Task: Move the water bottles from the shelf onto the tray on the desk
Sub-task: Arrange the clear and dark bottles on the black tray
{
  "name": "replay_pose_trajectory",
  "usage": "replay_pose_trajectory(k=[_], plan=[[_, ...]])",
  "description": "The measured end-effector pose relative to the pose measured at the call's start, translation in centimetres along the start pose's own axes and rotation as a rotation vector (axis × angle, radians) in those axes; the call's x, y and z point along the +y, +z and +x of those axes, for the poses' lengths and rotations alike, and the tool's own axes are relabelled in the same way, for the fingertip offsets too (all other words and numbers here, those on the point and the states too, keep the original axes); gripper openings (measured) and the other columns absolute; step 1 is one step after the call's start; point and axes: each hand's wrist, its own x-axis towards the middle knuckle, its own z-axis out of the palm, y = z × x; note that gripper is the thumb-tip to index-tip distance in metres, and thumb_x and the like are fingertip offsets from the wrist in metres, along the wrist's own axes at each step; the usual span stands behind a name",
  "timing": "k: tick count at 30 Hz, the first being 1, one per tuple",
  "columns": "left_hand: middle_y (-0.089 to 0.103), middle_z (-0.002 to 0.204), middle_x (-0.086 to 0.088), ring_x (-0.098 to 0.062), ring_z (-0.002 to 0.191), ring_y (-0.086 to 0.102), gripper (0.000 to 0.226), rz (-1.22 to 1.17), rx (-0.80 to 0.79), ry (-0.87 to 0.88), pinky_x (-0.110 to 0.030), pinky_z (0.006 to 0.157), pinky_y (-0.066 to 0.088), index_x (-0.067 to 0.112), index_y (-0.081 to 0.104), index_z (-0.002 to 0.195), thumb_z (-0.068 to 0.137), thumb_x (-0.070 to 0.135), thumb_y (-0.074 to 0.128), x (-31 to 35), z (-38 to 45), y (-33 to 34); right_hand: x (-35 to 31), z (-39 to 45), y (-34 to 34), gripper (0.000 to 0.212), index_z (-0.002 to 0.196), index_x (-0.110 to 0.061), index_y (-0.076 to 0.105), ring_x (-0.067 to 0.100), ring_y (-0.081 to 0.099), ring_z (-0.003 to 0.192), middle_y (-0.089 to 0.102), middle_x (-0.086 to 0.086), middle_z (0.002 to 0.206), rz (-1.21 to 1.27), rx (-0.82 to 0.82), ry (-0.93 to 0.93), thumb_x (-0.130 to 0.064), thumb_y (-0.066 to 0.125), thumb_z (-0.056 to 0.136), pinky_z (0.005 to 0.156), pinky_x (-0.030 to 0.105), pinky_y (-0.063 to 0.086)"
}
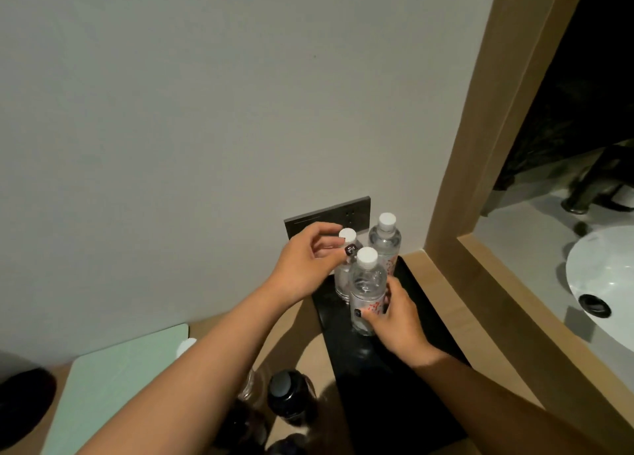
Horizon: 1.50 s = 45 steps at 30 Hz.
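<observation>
Hands work at a wooden desk (425,266) corner beneath a grey wall: the right hand (398,321) grips the nearest water bottle (367,293), red label unreadable, on the black tray (429,317); the left hand (305,266) pinches another bottle's cap (348,236).

L forearm hides most of a white-capped bottle (185,346) near left; dark bottles (290,399) cut off by bottom edge, labels unreadable.

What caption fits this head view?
Right hand grips the front water bottle on the black tray; left hand pinches another bottle's cap.
</observation>
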Motion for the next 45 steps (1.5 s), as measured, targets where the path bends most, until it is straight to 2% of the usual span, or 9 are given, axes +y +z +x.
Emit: replay_pose_trajectory(k=[3, 8, 13, 19, 23, 29, 33, 41, 45], plan=[[0.068, 0.103, 0.002, -0.001, 0.085, 0.064, 0.035, 0.057, 0.044, -0.045, -0.010, 0.073, 0.052, 0.016, 0.055, 0.123, 0.089, 0.013, 0.063, -1.0, 0.3, -1.2, 1.0, 0.8, 0.5, 0.070, 0.130, -0.015, 0.047, 0.021, 0.054, 0.117, 0.054, 0.008, 0.128, 0.023, 0.010, 0.043, -0.011, 0.080, 0.069, 0.096, 0.028, 0.042], [0.070, 0.095, -0.009, -0.019, 0.095, 0.066, 0.031, 0.091, 0.085, -0.144, -0.031, 0.091, 0.054, 0.016, 0.058, 0.121, 0.090, 0.018, 0.061, -3.4, 0.0, -2.1, 1.6, 1.4, 1.4, 0.069, 0.128, -0.014, 0.049, 0.023, 0.056, 0.111, 0.054, 0.011, 0.125, 0.083, 0.025, 0.080, -0.008, 0.080, 0.067, 0.094, 0.033, 0.048], [0.068, 0.099, -0.018, -0.020, 0.099, 0.066, 0.019, 0.057, 0.047, -0.175, -0.039, 0.098, 0.050, 0.028, 0.059, 0.110, 0.092, 0.020, 0.058, -4.5, -0.6, -2.0, 1.9, 0.9, 2.2, 0.067, 0.128, -0.016, 0.048, 0.023, 0.052, 0.118, 0.052, 0.010, 0.128, 0.129, 0.075, 0.099, -0.008, 0.078, 0.069, 0.098, 0.035, 0.046], [0.068, 0.109, -0.001, -0.012, 0.101, 0.065, 0.017, 0.025, 0.023, -0.183, -0.027, 0.084, 0.055, 0.026, 0.062, 0.108, 0.096, 0.021, 0.051, -5.1, -1.9, -3.5, 1.6, 0.5, 2.4, 0.067, 0.130, -0.013, 0.046, 0.025, 0.051, 0.118, 0.049, 0.013, 0.130, 0.092, 0.085, 0.097, -0.007, 0.078, 0.071, 0.089, 0.026, 0.043], [0.069, 0.103, -0.008, -0.021, 0.098, 0.066, 0.019, 0.064, 0.058, -0.186, -0.034, 0.089, 0.055, 0.027, 0.063, 0.109, 0.092, 0.020, 0.058, -6.0, -3.4, -5.9, 1.5, 0.2, 2.4, 0.065, 0.129, -0.013, 0.045, 0.026, 0.053, 0.115, 0.049, 0.013, 0.127, 0.034, 0.081, 0.089, -0.009, 0.077, 0.073, 0.088, 0.026, 0.042], [0.072, 0.099, -0.001, -0.010, 0.094, 0.068, 0.028, 0.006, 0.192, -0.126, -0.018, 0.083, 0.054, 0.015, 0.065, 0.107, 0.083, 0.000, 0.065, -6.8, -7.4, -9.2, 0.7, -0.1, 1.9, 0.068, 0.135, -0.014, 0.038, 0.027, 0.047, 0.123, 0.043, 0.009, 0.136, -0.037, 0.000, 0.113, -0.011, 0.074, 0.078, 0.081, 0.019, 0.044], [0.072, 0.099, 0.004, -0.002, 0.093, 0.067, 0.030, 0.040, 0.305, -0.095, -0.016, 0.082, 0.053, 0.019, 0.066, 0.104, 0.082, -0.002, 0.066, -7.7, -9.8, -11.0, 0.1, -0.3, 1.8, 0.072, 0.137, -0.015, 0.037, 0.025, 0.047, 0.126, 0.043, 0.009, 0.139, -0.081, -0.001, 0.147, -0.014, 0.076, 0.076, 0.101, 0.036, 0.040], [0.070, 0.102, 0.014, 0.005, 0.098, 0.061, 0.029, 0.070, 0.401, -0.229, -0.033, 0.089, 0.051, 0.028, 0.065, 0.105, 0.081, 0.012, 0.069, -11.8, -12.5, -10.0, -1.3, -1.9, 2.6, 0.083, 0.137, -0.003, 0.036, 0.033, 0.047, 0.123, 0.041, 0.019, 0.137, -0.176, -0.008, 0.320, -0.008, 0.081, 0.068, 0.101, 0.040, 0.041], [0.067, 0.107, 0.010, -0.008, 0.101, 0.060, 0.028, 0.014, 0.467, -0.299, -0.030, 0.088, 0.049, 0.027, 0.066, 0.103, 0.080, 0.012, 0.072, -13.0, -12.7, -9.3, -2.5, -3.8, 3.0, 0.082, 0.138, -0.004, 0.032, 0.036, 0.045, 0.122, 0.035, 0.021, 0.138, -0.201, 0.012, 0.434, -0.012, 0.079, 0.071, 0.098, 0.041, 0.042]])
